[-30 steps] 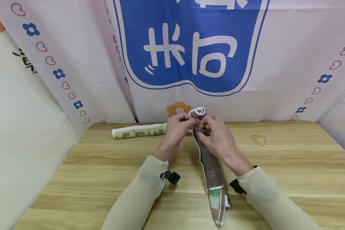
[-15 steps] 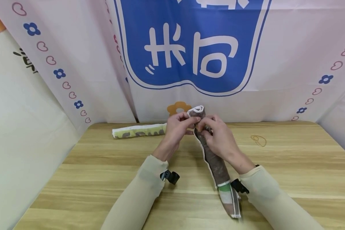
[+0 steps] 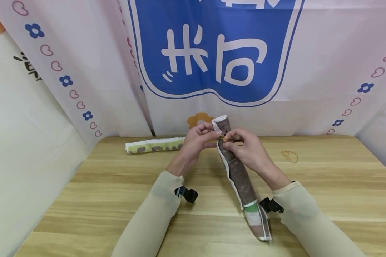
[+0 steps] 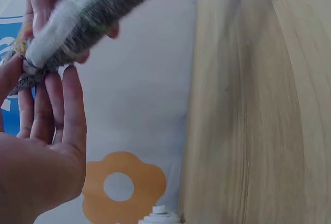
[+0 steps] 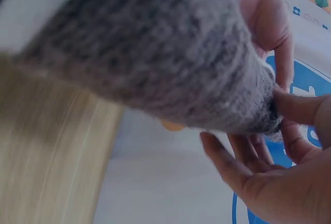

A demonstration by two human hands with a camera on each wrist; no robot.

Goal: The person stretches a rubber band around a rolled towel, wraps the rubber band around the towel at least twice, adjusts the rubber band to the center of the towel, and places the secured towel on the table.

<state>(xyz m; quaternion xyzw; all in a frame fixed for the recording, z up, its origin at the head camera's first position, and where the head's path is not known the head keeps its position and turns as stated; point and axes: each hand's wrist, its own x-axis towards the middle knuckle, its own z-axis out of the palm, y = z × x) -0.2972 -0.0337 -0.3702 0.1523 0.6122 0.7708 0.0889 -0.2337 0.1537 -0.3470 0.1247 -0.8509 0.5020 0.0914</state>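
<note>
Rolled brown towel (image 3: 238, 173) slanted up off the table (image 3: 325, 185), low end resting near the front edge. Both hands pinched its top: left hand (image 3: 197, 141), right hand (image 3: 249, 150). Only the left wrist view showed a yellow band (image 4: 19, 45) there. Beyond, a green roll (image 3: 154, 145) lay at the table's back edge. Versus 1.0 s ago, the towel's low end swung right.

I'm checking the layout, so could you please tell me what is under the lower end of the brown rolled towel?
The brown rolled towel has its lower end on the bare wooden table; nothing else shows there, though the contact spot is covered.
</note>
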